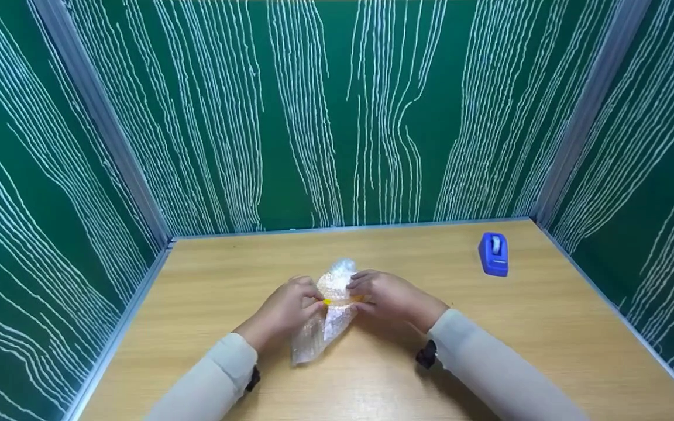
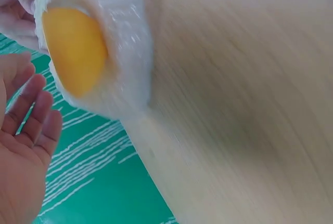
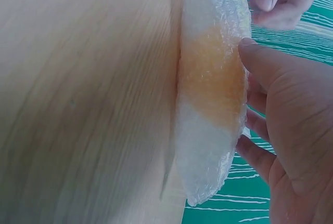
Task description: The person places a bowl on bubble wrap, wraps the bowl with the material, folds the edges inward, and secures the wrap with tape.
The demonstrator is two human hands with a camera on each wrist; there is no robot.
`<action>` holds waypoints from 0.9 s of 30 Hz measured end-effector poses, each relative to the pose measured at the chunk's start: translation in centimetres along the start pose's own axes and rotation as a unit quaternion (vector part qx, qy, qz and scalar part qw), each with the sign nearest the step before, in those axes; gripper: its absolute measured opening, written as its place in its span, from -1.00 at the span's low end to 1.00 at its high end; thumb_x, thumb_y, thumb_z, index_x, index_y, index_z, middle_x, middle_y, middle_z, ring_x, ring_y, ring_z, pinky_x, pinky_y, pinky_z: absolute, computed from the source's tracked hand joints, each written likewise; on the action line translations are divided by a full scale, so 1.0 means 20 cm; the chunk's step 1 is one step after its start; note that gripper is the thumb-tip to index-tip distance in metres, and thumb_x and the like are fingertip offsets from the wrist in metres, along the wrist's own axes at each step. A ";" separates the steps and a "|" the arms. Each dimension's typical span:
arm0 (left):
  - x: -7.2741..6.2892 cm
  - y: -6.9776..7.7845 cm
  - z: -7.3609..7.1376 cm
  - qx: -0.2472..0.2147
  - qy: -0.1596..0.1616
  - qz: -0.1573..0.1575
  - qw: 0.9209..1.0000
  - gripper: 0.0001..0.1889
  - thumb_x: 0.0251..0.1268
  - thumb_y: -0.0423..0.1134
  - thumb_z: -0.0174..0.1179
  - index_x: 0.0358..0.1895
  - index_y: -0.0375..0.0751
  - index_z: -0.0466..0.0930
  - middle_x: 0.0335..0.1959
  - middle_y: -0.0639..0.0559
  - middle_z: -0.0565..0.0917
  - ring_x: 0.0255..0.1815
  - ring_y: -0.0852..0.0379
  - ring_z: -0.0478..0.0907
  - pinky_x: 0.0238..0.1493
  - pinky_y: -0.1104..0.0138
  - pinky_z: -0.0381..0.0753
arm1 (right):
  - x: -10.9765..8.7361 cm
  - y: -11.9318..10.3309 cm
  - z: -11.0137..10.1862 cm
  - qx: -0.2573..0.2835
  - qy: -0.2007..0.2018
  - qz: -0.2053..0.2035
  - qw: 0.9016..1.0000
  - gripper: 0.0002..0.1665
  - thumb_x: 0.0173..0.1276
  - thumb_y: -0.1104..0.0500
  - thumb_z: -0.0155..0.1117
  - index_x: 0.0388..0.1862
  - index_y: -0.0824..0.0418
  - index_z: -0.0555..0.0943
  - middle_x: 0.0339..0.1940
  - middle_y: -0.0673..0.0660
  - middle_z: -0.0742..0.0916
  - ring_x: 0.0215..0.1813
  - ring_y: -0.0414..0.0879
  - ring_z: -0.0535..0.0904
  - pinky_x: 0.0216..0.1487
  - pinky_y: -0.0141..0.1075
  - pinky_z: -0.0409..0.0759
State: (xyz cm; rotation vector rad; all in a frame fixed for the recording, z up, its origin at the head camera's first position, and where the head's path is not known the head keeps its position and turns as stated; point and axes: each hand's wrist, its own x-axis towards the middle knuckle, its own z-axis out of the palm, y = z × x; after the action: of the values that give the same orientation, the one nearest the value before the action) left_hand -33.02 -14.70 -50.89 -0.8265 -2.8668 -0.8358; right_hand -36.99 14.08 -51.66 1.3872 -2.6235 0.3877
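Observation:
A yellow-orange object (image 2: 78, 52) is wrapped in clear bubble wrap (image 3: 205, 161) over the wooden table. It shows as a rounded yellow end in the left wrist view and as an orange patch through the film in the right wrist view; its kind cannot be told. My right hand (image 1: 387, 296) grips the wrap's edge, thumb (image 3: 255, 52) on the near side and fingers partly hidden behind. At the yellow end is my left hand (image 1: 290, 305); in the left wrist view its fingers (image 2: 37, 112) are loosely bent, with a gap between them and the film.
A blue tape dispenser (image 1: 494, 254) with a roll in it stands at the back right of the wooden table (image 1: 226, 263). Green panels (image 1: 296, 117) with wavy white lines enclose the back and both sides, with grey posts at the corners.

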 end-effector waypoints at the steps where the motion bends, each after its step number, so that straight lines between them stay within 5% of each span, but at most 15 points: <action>1: -0.02 -0.01 -0.01 -0.008 -0.009 -0.008 1.000 -0.84 0.65 -0.18 0.41 0.02 -0.13 0.93 -0.06 0.06 0.75 0.14 0.02 0.70 0.36 0.02 0.77 | 0.00 0.00 0.00 0.001 -0.003 0.006 1.000 -0.67 0.63 0.09 0.51 0.23 0.21 0.86 0.35 0.14 0.87 0.53 0.17 0.73 0.65 0.10 0.61; 6: -0.09 -0.06 -0.04 -0.030 -0.067 -0.036 0.997 -0.88 0.64 -0.18 0.43 0.04 0.02 0.93 -0.10 0.23 0.76 0.02 0.16 0.69 0.30 0.10 0.81 | 0.00 -0.02 -0.01 0.007 -0.016 0.030 0.999 -0.67 0.65 0.04 0.50 0.24 0.15 0.86 0.38 0.11 0.86 0.55 0.14 0.72 0.66 0.08 0.60; 14: -0.16 -0.12 -0.05 0.026 -0.123 0.044 0.991 -0.79 0.49 -0.46 0.42 -0.04 -0.08 0.96 -0.07 0.14 0.85 0.06 0.15 0.75 0.33 0.06 0.81 | 0.00 -0.02 -0.01 0.002 -0.017 0.034 0.999 -0.68 0.63 0.02 0.52 0.21 0.14 0.88 0.36 0.11 0.87 0.53 0.13 0.73 0.65 0.07 0.61; 20: -0.18 -0.12 -0.04 0.021 -0.149 0.047 0.987 -0.75 0.34 -0.50 0.51 -0.14 -0.02 0.97 -0.15 0.25 0.81 -0.02 0.27 0.68 0.31 0.17 0.79 | 0.00 -0.01 0.00 0.002 -0.019 0.033 0.999 -0.68 0.63 -0.01 0.51 0.18 0.12 0.89 0.36 0.09 0.87 0.53 0.11 0.74 0.64 0.06 0.62; 27: -0.18 -0.13 -0.05 -0.001 -0.188 0.035 0.982 -0.72 0.12 -0.41 0.71 -0.11 -0.04 0.99 -0.07 0.25 0.83 -0.09 0.37 0.61 0.14 0.33 0.75 | 0.01 0.00 0.01 -0.005 -0.005 -0.013 1.000 -0.75 0.62 0.10 0.50 0.12 0.22 0.88 0.29 0.18 0.89 0.47 0.17 0.77 0.62 0.10 0.64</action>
State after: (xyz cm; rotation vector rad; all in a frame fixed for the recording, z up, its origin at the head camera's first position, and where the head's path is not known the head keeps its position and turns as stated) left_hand -31.42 -18.78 -51.89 -1.1941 -3.1285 -0.7429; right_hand -37.06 13.97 -51.74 1.4214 -2.6101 0.3649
